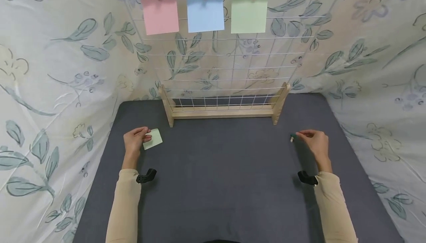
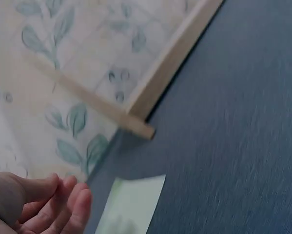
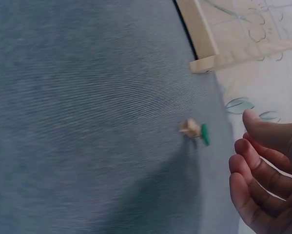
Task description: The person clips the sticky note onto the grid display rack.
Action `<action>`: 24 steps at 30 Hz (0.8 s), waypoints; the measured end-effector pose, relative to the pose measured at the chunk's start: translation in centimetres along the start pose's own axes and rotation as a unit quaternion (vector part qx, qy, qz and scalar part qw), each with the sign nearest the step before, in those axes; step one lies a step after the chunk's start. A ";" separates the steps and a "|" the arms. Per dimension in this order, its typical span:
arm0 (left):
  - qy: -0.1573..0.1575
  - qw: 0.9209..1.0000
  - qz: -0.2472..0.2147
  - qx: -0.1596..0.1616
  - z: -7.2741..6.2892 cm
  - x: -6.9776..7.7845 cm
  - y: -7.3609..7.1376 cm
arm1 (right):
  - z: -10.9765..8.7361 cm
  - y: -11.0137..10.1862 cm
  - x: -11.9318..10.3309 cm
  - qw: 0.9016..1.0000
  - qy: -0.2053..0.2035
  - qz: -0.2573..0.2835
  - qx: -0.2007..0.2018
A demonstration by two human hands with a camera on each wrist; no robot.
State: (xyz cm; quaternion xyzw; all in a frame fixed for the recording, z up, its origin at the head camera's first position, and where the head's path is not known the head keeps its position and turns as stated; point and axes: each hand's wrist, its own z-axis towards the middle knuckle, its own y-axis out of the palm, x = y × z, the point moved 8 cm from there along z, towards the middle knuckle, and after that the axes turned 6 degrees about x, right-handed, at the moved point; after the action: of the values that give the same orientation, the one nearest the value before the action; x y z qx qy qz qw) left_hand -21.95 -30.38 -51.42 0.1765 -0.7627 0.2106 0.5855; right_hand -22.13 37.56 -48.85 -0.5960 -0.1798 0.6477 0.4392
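Observation:
My left hand (image 1: 135, 139) hovers at the left edge of a small pale green paper note (image 1: 154, 139), its fingers loosely bent and overlapping the note in the head view. In the left wrist view the note (image 2: 131, 207) lies on the dark table just beyond the fingertips, with a gap between. On the right, a small wooden clothespin with a green top (image 3: 190, 128) is on the table. My right hand (image 1: 314, 143) is beside it, thumb and fingers slightly apart with nothing between them in the right wrist view.
A white wire grid rack (image 1: 233, 54) on a wooden stand (image 1: 223, 113) rises at the back of the table (image 1: 226, 184). Along its top, heart clothespins hold pink (image 1: 161, 15), blue (image 1: 205, 13) and green (image 1: 249, 13) notes. Leaf-printed cloth (image 1: 66, 69) surrounds the table.

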 end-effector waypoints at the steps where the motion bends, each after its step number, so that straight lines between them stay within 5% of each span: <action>1: 0.007 1.000 0.002 0.009 0.3 -0.1 -0.5 | -0.2 0.2 0.4 1.000 0.009 0.003 -0.003; 4: 0.032 0.998 0.022 0.041 0.8 -0.2 -1.8 | -0.7 0.9 1.1 0.999 0.032 0.014 -0.007; 9: 0.072 0.985 0.130 0.085 1.2 -0.8 -3.2 | -0.8 2.1 1.5 0.999 0.051 0.016 -0.008; 16: 0.085 0.970 0.214 0.072 1.4 -2.1 -3.0 | -1.0 2.8 2.3 0.997 0.062 -0.040 -0.002; 24: 0.111 0.948 0.279 0.104 1.6 -1.9 -2.8 | -1.1 3.2 2.5 0.997 0.071 -0.036 0.000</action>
State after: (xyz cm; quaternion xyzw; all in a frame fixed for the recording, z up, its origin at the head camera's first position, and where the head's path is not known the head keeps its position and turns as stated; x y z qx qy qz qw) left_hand -21.30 -33.59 -53.30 -0.0078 -0.6858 0.4614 0.5628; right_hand -22.01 37.42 -53.08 -0.6338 -0.1695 0.5877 0.4734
